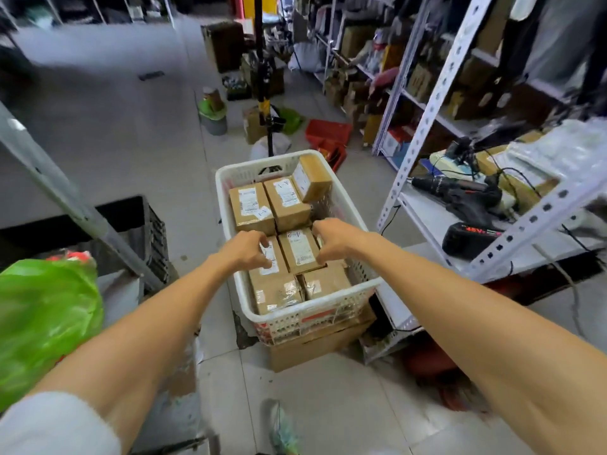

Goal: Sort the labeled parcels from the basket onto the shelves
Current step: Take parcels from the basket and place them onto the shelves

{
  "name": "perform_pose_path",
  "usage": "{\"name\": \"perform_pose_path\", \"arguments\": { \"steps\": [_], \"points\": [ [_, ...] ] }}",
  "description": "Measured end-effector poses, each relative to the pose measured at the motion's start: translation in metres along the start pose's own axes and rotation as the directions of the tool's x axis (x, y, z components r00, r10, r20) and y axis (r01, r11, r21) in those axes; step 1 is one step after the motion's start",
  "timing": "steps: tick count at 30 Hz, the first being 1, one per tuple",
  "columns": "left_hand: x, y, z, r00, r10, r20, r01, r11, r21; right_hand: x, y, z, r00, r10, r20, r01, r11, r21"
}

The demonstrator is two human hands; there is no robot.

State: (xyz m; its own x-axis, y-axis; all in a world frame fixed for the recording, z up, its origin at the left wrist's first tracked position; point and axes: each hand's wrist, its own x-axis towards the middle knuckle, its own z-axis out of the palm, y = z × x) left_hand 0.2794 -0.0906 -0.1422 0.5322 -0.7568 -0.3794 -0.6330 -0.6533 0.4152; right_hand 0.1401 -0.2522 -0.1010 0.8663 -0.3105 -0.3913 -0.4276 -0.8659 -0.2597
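Parcel A-2 [300, 249] lies mid-basket [249, 172], nearer the right wall. Your left hand [249, 249] and right hand [331, 239] curl beside it, though I cannot tell if either grips. Next, clamp its sides, lift it clear and read the label for its shelf [423, 218].

Bright, even light — edges bowed by the lens, motion-blurred throughout.

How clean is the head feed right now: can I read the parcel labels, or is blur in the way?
Head view: centre fairly sharp, the A-2 parcel label reads; green bag at left is motion-smeared; shelf upright tilts from wide-angle distortion; far background soft.
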Motion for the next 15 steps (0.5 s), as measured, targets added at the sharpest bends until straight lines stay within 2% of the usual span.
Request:
{"name": "perform_pose_path", "arguments": {
  "steps": [5,10,15],
  "points": [
    [0.041,-0.023,0.002,0.999,-0.021,0.035,0.021,1.0,-0.004,0.042,0.003,-0.001,1.0,0.002,0.007,-0.002,1.0,-0.021],
    [0.069,-0.024,0.023,0.991,-0.032,0.133,0.031,0.999,0.007,0.061,0.021,0.015,0.993,0.033,0.112,-0.029,0.999,-0.044],
    [0.099,-0.019,0.032,0.991,-0.036,0.132,0.041,0.998,-0.037,0.091,0.042,0.021,0.982,0.062,0.177,-0.058,0.998,-0.029]
  ]
}}
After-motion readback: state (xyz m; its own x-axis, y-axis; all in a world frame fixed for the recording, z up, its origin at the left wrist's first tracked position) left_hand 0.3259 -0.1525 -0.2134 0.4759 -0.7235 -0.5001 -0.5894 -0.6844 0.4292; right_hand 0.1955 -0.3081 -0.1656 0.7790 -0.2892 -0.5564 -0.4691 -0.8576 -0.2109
